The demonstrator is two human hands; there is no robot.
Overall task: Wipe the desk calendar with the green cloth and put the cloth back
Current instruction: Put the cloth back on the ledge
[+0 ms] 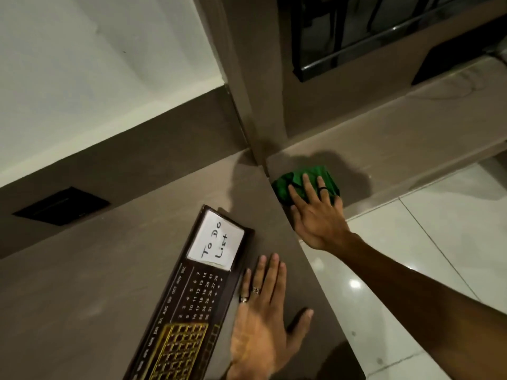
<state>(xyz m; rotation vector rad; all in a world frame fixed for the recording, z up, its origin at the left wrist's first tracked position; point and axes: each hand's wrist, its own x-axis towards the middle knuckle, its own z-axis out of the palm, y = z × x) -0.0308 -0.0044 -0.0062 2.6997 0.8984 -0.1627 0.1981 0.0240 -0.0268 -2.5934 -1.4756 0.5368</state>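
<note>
The dark desk calendar lies flat on the brown desk, with a white "To Do List" note at its far end and a gold grid at its near end. My left hand rests flat on the desk, fingers apart, just right of the calendar's edge and holding nothing. The crumpled green cloth sits on a lower brown ledge beyond the desk's right edge. My right hand lies on top of the cloth with its fingers spread over it, not curled around it.
A black recessed panel sits in the desk's back riser. A vertical brown post stands at the desk's far right corner. A dark glass frame hangs above the ledge. White glossy floor tiles lie below right.
</note>
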